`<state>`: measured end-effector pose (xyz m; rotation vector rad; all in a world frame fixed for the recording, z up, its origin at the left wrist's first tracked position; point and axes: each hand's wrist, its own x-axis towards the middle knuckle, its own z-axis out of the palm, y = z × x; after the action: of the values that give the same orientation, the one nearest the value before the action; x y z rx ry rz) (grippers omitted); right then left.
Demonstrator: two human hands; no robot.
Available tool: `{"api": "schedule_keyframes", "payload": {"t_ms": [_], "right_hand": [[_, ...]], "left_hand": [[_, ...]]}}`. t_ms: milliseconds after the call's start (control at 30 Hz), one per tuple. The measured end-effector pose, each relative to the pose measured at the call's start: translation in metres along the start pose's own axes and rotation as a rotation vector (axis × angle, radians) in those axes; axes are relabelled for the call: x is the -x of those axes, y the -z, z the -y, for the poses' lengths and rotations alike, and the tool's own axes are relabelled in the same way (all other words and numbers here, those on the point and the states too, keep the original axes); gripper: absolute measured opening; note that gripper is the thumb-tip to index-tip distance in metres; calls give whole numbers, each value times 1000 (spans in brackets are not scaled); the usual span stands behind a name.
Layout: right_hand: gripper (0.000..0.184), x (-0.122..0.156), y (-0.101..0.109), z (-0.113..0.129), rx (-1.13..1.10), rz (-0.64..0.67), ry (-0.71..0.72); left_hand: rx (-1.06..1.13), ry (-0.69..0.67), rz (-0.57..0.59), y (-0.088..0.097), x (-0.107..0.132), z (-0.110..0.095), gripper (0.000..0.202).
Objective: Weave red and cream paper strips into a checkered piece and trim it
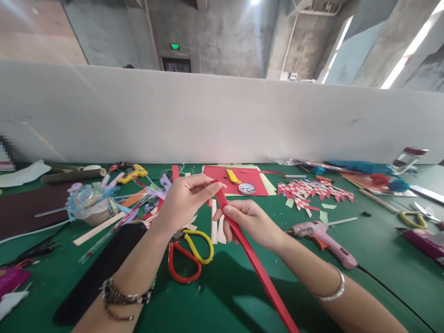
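A long red paper strip runs from between my hands down past the bottom edge of the view. My left hand pinches its upper end between thumb and fingers. Just below, my right hand grips the same strip, thumb on top and fingers curled behind. Scissors with one red and one yellow handle lie under my left wrist. Behind my hands, several pale strips lie on the table. Farther back, red paper sheets carry a yellow utility knife and a round patterned disc.
A pink glue gun with its cord lies at right, below a woven red-and-white paper piece. A black case, a bundle of craft scraps and a yellow glue gun are at left. A white partition stands behind the green table.
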<state>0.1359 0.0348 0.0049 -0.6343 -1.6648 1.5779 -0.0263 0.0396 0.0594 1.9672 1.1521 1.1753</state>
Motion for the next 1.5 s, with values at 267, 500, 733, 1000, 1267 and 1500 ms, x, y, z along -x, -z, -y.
{"api": "schedule_keyframes", "payload": {"t_ms": [267,500,733,1000,1267,1500], "right_hand": [[37,2,0,6,222,-194,76],[38,-1,2,3,325,-124,167],[35,-3,-1,-1,230,-78,-26],[32,2,0,1,274,42,-47],[34,1,2,-1,219,56,-78],[31,0,5,-5,255,77,-89]], "left_hand": [[19,-31,27,-18,1,6,26],[-180,-136,158,-18,-1,15,26],[-400,-162,-39,-9,-2,14,29],[-372,-51,-171,9,-9,22,28],[-511,-241,-392,33,-5,21,23],[-861,-505,266,-2,-1,6,36]]}}
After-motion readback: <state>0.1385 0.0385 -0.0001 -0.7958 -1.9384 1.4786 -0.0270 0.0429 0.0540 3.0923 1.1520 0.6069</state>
